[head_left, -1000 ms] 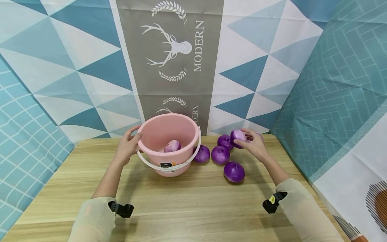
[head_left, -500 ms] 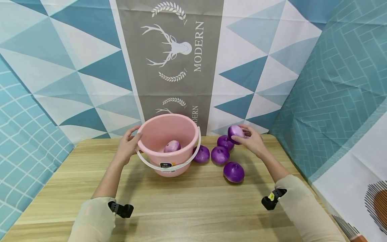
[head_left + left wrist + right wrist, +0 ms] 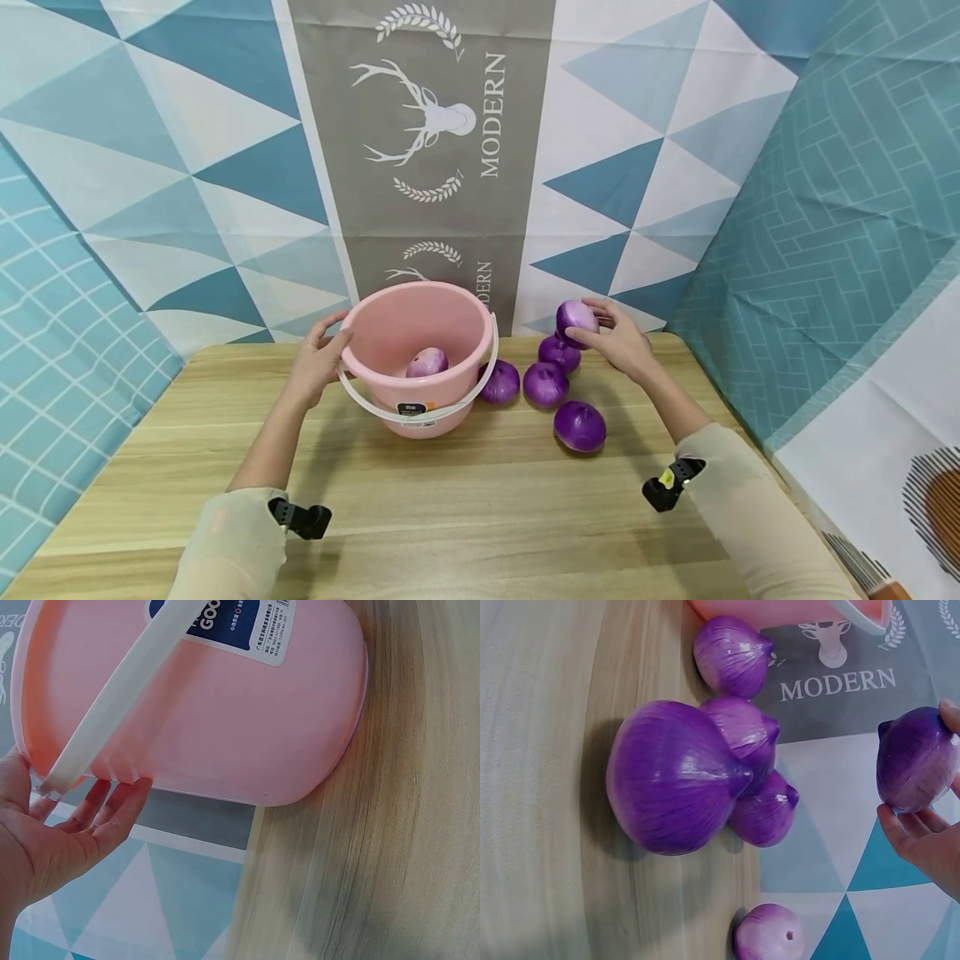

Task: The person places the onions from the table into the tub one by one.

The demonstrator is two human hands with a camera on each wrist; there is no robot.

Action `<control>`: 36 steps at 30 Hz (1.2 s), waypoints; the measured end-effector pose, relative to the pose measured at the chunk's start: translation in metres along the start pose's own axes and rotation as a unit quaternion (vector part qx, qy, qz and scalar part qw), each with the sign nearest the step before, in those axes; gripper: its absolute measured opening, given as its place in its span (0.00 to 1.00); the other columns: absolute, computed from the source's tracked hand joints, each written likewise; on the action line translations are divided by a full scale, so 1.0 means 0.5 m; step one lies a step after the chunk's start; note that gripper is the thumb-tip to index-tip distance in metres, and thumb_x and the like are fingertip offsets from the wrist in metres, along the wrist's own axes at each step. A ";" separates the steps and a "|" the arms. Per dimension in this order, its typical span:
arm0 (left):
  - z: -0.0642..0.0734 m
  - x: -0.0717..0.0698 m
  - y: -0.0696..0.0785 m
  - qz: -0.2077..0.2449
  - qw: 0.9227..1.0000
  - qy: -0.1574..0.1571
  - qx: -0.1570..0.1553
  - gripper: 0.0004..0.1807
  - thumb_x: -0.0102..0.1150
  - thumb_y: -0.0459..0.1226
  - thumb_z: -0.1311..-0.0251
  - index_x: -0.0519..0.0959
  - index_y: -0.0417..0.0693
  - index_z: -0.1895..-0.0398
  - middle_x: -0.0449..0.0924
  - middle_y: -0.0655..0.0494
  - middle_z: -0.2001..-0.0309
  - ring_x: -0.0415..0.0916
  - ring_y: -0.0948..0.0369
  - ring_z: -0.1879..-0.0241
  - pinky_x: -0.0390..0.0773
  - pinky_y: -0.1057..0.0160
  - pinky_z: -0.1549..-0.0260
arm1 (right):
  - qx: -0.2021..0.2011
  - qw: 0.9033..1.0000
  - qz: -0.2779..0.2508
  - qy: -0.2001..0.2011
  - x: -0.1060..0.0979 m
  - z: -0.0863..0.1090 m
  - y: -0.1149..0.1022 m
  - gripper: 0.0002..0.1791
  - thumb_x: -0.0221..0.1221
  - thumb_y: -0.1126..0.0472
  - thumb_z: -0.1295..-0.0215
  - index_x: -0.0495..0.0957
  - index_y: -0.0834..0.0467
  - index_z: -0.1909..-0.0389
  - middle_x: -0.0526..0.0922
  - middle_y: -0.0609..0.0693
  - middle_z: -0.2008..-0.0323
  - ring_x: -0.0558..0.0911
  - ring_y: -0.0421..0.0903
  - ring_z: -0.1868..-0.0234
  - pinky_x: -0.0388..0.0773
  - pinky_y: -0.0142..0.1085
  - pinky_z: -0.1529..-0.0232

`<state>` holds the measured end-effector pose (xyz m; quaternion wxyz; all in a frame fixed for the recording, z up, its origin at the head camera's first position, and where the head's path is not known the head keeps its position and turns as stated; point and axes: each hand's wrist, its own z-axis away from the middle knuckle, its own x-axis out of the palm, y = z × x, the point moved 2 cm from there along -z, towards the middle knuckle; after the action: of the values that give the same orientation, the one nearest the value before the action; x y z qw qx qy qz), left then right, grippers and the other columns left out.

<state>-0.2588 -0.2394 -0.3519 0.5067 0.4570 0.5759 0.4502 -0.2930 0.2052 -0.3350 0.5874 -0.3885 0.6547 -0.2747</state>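
A pink bucket [image 3: 405,396] with a white handle [image 3: 450,410] stands upright on the table, and one purple onion [image 3: 427,362] lies inside it. My left hand [image 3: 317,362] grips the bucket's left side at the rim; in the left wrist view its fingers [image 3: 120,810] rest against the outer wall. Thumb and fingers of my right hand [image 3: 621,340] pinch another purple onion [image 3: 574,322], held up above the onions on the table. In the right wrist view this held onion [image 3: 915,761] shows its dark pointed end facing away from the palm.
Several purple onions sit right of the bucket: one beside its wall [image 3: 500,383], a middle onion [image 3: 546,385], a back onion [image 3: 558,353] and a front onion [image 3: 581,427]. Another onion [image 3: 770,934] lies farther right. Patterned cloth [image 3: 600,167] hangs behind the wooden table [image 3: 465,517].
My right hand has carried its onion left and upward, toward the bucket. My left hand and the bucket have stayed in place.
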 end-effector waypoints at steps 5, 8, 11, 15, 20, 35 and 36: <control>0.002 0.000 0.002 -0.004 1.000 -0.003 0.003 0.30 0.44 0.46 0.31 0.54 0.48 0.29 0.66 0.42 0.53 0.75 0.71 0.76 0.84 0.68 0.75 | -0.016 1.000 -0.022 -0.008 0.001 -0.002 -0.013 0.41 0.65 0.42 0.47 0.62 0.50 0.34 0.66 0.58 0.36 0.64 0.58 0.34 0.66 0.56 0.36; 0.001 0.001 0.003 -0.004 1.000 -0.005 0.003 0.31 0.44 0.47 0.32 0.54 0.48 0.29 0.66 0.41 0.52 0.76 0.71 0.76 0.84 0.68 0.75 | -0.020 0.999 -0.030 -0.010 0.003 -0.004 -0.021 0.41 0.66 0.44 0.47 0.62 0.50 0.33 0.65 0.58 0.36 0.64 0.58 0.34 0.67 0.56 0.36; -0.001 0.002 0.004 -0.003 1.000 -0.008 0.005 0.31 0.44 0.47 0.32 0.54 0.48 0.29 0.65 0.40 0.51 0.76 0.71 0.75 0.84 0.68 0.74 | -0.022 0.999 -0.034 -0.010 0.006 -0.006 -0.027 0.40 0.66 0.46 0.46 0.62 0.50 0.34 0.65 0.58 0.36 0.64 0.58 0.35 0.68 0.55 0.37; -0.005 0.003 0.003 -0.001 1.000 -0.008 0.004 0.31 0.45 0.47 0.32 0.54 0.48 0.29 0.65 0.39 0.50 0.76 0.70 0.75 0.84 0.68 0.74 | -0.024 0.999 -0.040 -0.014 0.009 -0.009 -0.036 0.39 0.66 0.48 0.46 0.62 0.50 0.33 0.65 0.58 0.35 0.64 0.57 0.34 0.68 0.54 0.36; -0.006 0.002 0.002 -0.002 1.000 -0.006 0.005 0.30 0.44 0.47 0.31 0.54 0.48 0.29 0.64 0.40 0.50 0.76 0.70 0.75 0.84 0.68 0.74 | -0.032 0.998 -0.042 -0.017 0.012 -0.012 -0.051 0.39 0.66 0.49 0.45 0.62 0.49 0.33 0.65 0.57 0.35 0.64 0.57 0.34 0.68 0.54 0.37; -0.003 0.000 -0.003 0.003 1.000 -0.004 0.003 0.30 0.44 0.46 0.31 0.54 0.48 0.29 0.65 0.41 0.51 0.76 0.71 0.76 0.84 0.68 0.75 | -0.051 0.998 -0.044 -0.015 0.027 -0.014 -0.085 0.39 0.66 0.47 0.47 0.64 0.49 0.34 0.67 0.56 0.38 0.66 0.56 0.36 0.70 0.54 0.38; -0.004 0.000 -0.004 0.003 1.000 -0.004 0.003 0.30 0.44 0.46 0.31 0.54 0.48 0.29 0.65 0.41 0.51 0.76 0.71 0.76 0.84 0.68 0.75 | -0.051 0.998 -0.045 -0.015 0.028 -0.014 -0.085 0.39 0.67 0.47 0.47 0.64 0.49 0.35 0.67 0.56 0.38 0.66 0.56 0.36 0.70 0.54 0.38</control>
<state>-0.2607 -0.2396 -0.3535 0.5061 0.4620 0.5736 0.4488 -0.2921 0.1696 -0.3067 0.5639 -0.4508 0.6408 -0.2611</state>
